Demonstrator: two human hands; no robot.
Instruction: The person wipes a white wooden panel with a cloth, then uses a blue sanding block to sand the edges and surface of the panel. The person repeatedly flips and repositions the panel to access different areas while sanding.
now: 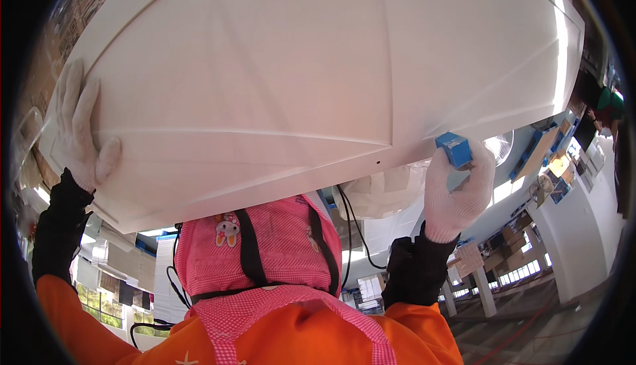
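Note:
A large white panel with shallow grooves, like a cabinet door, fills the upper part of the head view. My left hand, in a white glove, lies on the panel's left end with its fingers spread. Close to the panel's lower right edge is my right hand, also gloved in white. Its fingers and thumb pinch a small blue sanding block with a pale, worn-looking face. Whether the block touches the panel, I cannot tell. A small dark hole shows in the panel's edge left of the block.
Brown cardboard lies beyond the panel at the upper left. Black cables hang beside pink checked cloth with black straps. A round fan stands at right. Part of another person in green shows at the far right.

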